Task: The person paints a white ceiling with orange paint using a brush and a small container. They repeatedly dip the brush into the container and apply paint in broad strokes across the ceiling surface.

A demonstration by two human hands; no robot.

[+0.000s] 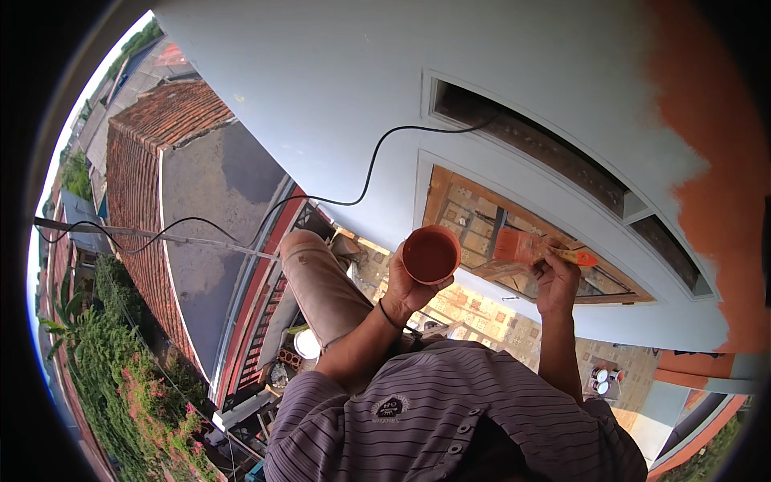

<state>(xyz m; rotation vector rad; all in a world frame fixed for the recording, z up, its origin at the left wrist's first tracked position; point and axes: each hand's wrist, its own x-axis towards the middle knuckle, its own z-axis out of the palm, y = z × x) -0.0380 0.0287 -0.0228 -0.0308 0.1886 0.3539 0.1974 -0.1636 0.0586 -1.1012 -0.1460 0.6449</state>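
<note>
My left hand (408, 289) is wrapped round a cup of reddish-brown paint (431, 255), held upright in front of my chest. To its right, my right hand (556, 281) grips a wide paintbrush (522, 246) by its yellow and orange handle. The brush's bristle end is coated with orange-red paint and points left toward the cup, apart from it. Ahead stands a pale wall (337, 72). Its right part bears a patch of orange paint (715, 128) with an uneven edge.
A black cable (376, 153) runs across the wall to a vent opening (530, 145). Below the vent is a wood-framed window (438, 193). Far below lie a tiled floor (482, 317) and several paint cans (600, 376). A railing (257, 321) and tiled roof (132, 177) are at left.
</note>
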